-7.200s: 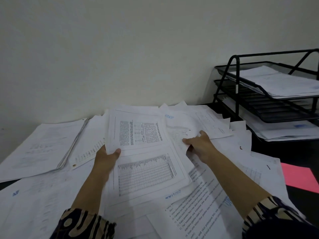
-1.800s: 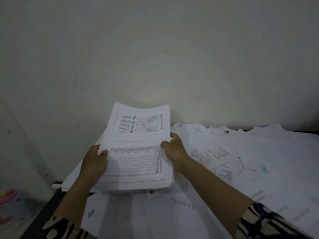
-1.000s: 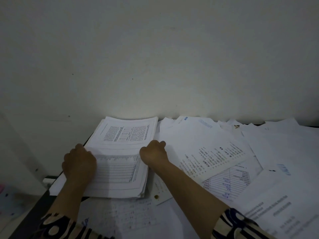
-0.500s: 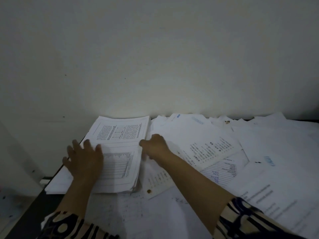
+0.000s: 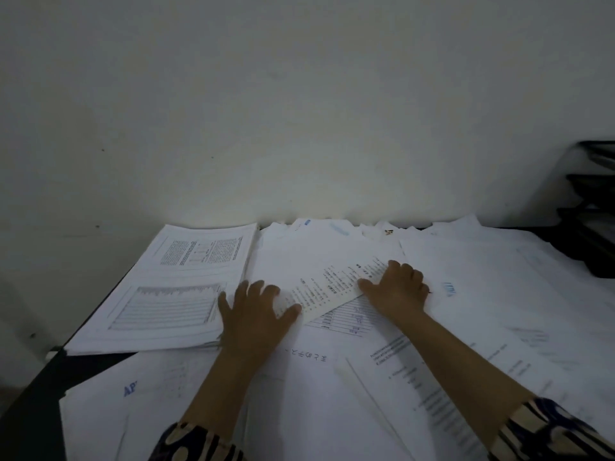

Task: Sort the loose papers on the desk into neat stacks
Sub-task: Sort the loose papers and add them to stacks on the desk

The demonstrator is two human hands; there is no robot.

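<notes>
Neither hand had closed on anything: our left hand (image 5: 256, 314) lay flat with fingers spread on the loose papers, its thumb touching the near left edge of a tilted printed sheet (image 5: 336, 287), and our right hand (image 5: 397, 289) rested on the same sheet's right end, fingers slightly bent, pressing rather than pinching as far as we could tell.

That tilted sheet lay between our two hands, at about twelve o'clock from us, on top of the loose papers (image 5: 482, 294) that covered the desk (image 5: 30, 410) from centre out to three o'clock. Its long axis ran from roughly eight o'clock up to two o'clock, with the printed lines following that slant, so it sat skewed against everything beside it.

At ten o'clock the squared stack (image 5: 169, 287) lay near the wall (image 5: 299, 111), its long axis running straight away from us, top page showing text blocks above a table. Our left hand was just beside its right edge, plainly the nearer hand to it.

We judged the coming move to be gathering the tilted sheet, turning it counter-clockwise to match the stack's axis. A black tray rack (image 5: 595, 211) stood at two o'clock, well apart.
</notes>
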